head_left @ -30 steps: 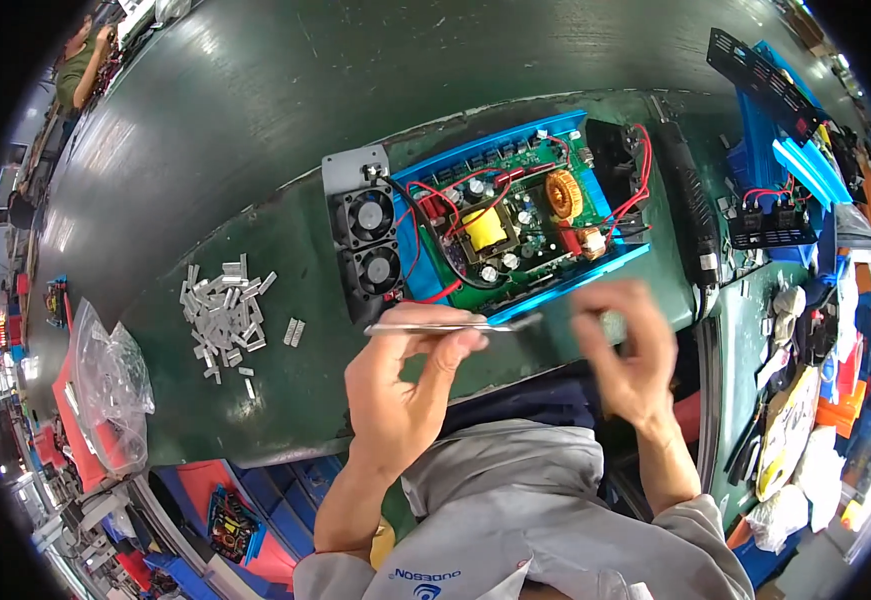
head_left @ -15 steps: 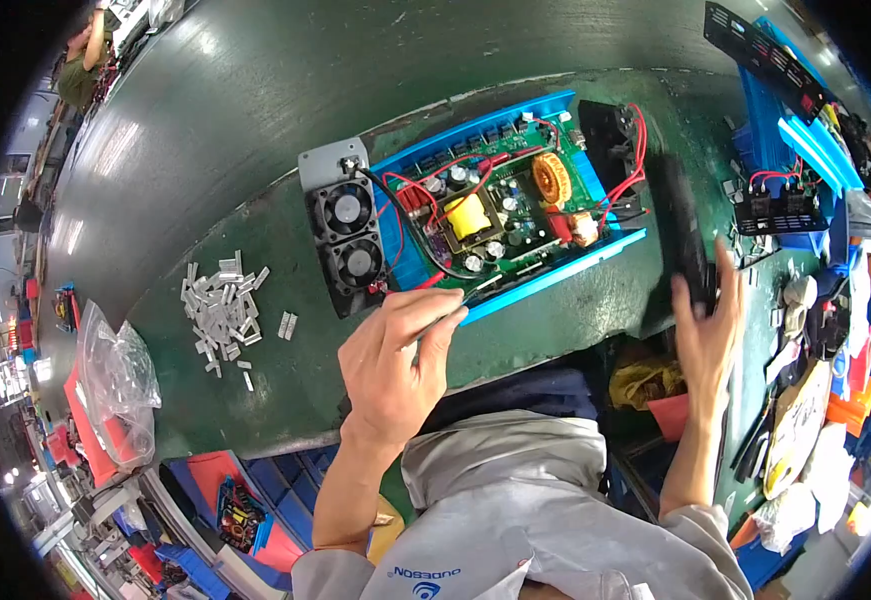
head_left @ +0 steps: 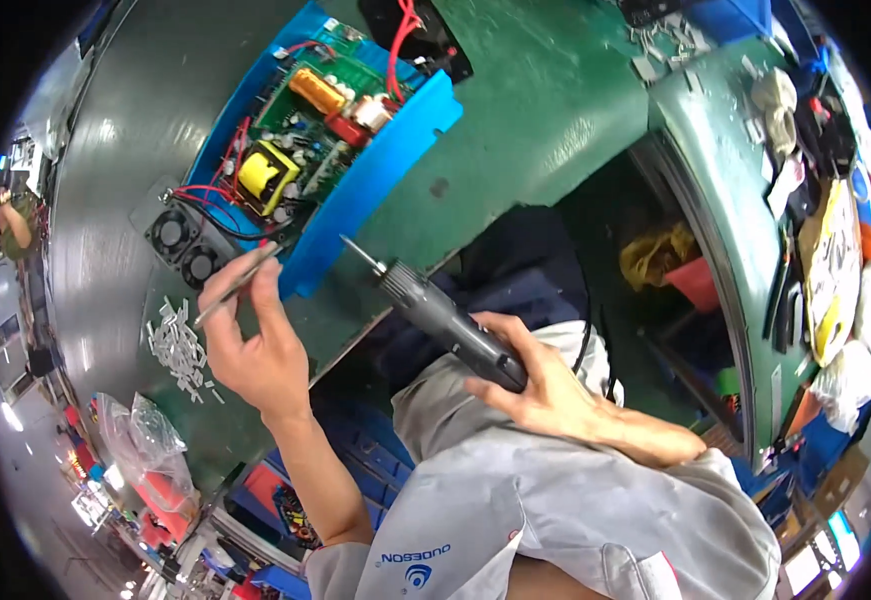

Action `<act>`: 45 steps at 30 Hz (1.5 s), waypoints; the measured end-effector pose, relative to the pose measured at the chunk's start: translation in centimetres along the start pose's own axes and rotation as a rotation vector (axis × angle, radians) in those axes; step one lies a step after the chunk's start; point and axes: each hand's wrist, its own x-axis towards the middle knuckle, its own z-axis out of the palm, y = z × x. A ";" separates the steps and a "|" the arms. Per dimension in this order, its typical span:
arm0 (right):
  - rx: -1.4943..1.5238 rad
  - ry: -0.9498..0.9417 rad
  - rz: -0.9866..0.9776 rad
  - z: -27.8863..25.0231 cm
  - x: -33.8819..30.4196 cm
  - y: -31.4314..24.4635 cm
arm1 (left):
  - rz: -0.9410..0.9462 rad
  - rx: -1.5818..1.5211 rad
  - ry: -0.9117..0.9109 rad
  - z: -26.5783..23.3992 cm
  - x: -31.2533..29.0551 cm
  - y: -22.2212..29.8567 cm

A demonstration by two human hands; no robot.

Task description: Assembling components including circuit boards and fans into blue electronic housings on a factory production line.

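Note:
My right hand (head_left: 545, 385) grips a dark grey electric screwdriver (head_left: 445, 320) by its rear end. Its thin bit points up and left toward the blue metal case, without touching it. Between the thumb and fingers of my left hand (head_left: 260, 350) is a slim metal tool, apparently tweezers (head_left: 230, 288), its tip by the near corner of the case. The open blue case (head_left: 370, 185) holds a green circuit board, a yellow transformer (head_left: 263, 175), a copper coil (head_left: 317, 90) and red wires. Two black fans (head_left: 185, 245) on a grey end panel sit at its left end.
A heap of small silver metal pieces (head_left: 177, 350) lies left of my left hand, with a clear plastic bag (head_left: 145, 440) nearer me. A black end plate (head_left: 425, 40) lies beyond the case. Tools and bags crowd the right-hand bench (head_left: 685, 120).
My right hand has picked up the electric screwdriver from the right and brought it in toward the case. The view has turned, so the case appears farther left and more tilted. My left hand keeps its tool.

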 end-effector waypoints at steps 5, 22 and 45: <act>-0.016 -0.053 -0.050 -0.8 0.3 -0.7 | -0.101 -0.007 0.030 0.1 -0.6 0.5; 0.302 -0.168 0.058 -0.7 1.7 -1.3 | -0.029 0.009 0.034 -0.5 0.0 -0.5; 0.331 -0.128 0.390 -1.3 0.5 -2.4 | 0.094 -0.237 -0.173 -2.3 2.0 0.0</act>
